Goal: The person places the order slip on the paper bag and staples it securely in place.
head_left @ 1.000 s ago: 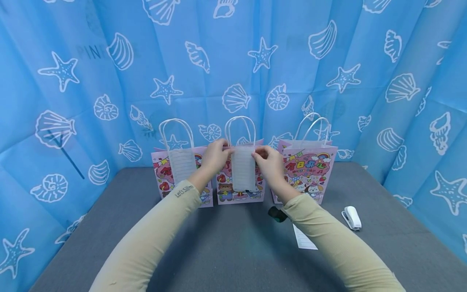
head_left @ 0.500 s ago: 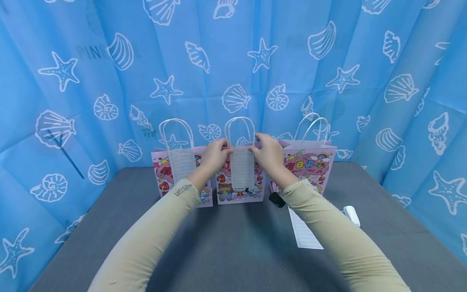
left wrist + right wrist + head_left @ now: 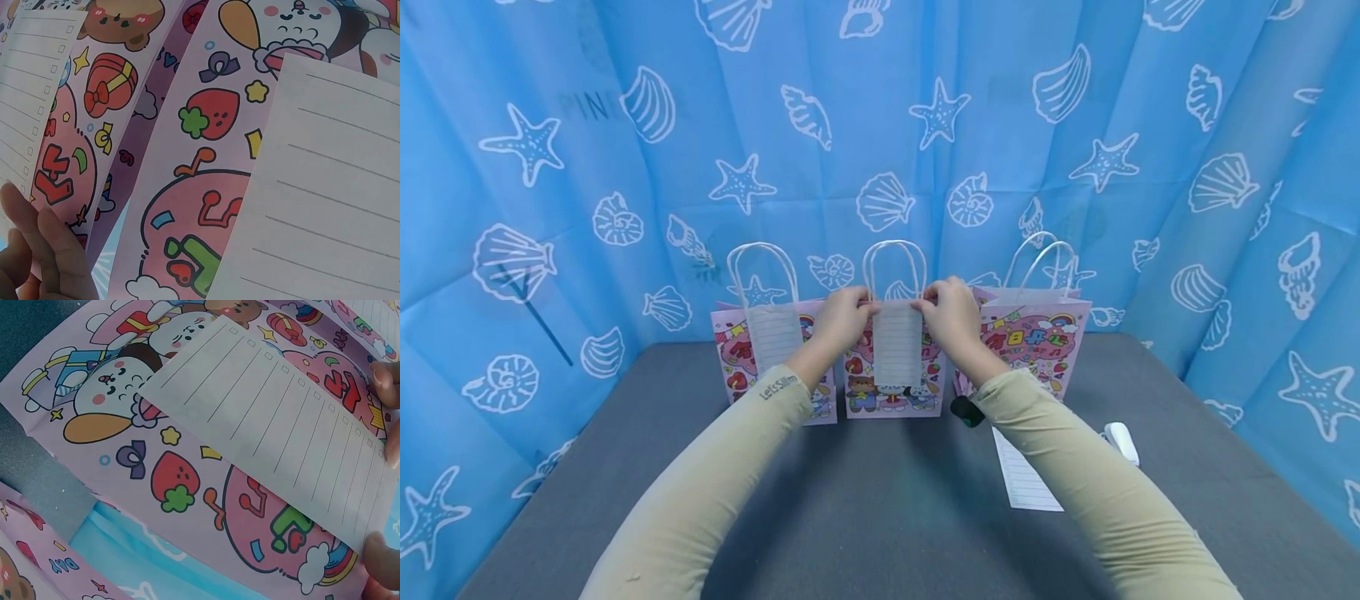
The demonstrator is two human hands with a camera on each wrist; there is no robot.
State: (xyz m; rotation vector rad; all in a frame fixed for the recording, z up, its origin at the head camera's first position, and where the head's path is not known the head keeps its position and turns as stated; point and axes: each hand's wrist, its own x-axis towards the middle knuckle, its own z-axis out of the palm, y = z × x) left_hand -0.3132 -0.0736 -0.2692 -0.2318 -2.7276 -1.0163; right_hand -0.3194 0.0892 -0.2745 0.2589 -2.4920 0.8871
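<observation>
A lined paper strip [image 3: 897, 346] with small checkboxes lies flat against the front of the middle pink gift bag [image 3: 861, 396], its top at the bag's rim. My left hand [image 3: 841, 320] pinches the strip's upper left corner together with the bag's rim. At the upper right corner my right hand [image 3: 953, 315] pinches the same two layers, thumb in front. In the right wrist view the strip [image 3: 269, 419] slants across the cartoon print, with my right thumb [image 3: 382, 559] at its corner. The fingers behind the rim are mostly hidden.
Matching gift bags stand on the left [image 3: 737, 354] and right [image 3: 1037, 342]; the left one bears a similar lined strip [image 3: 775, 337]. On the grey table [image 3: 865, 517] are a loose lined sheet [image 3: 1026, 479], a small dark object [image 3: 966, 411] and a white stapler [image 3: 1122, 442], partly behind my right sleeve.
My right hand has shifted slightly left and its fingers now reach behind the bag's rim. The strip has risen a little. Moving with it, my right forearm uncovers more of the loose sheet.
</observation>
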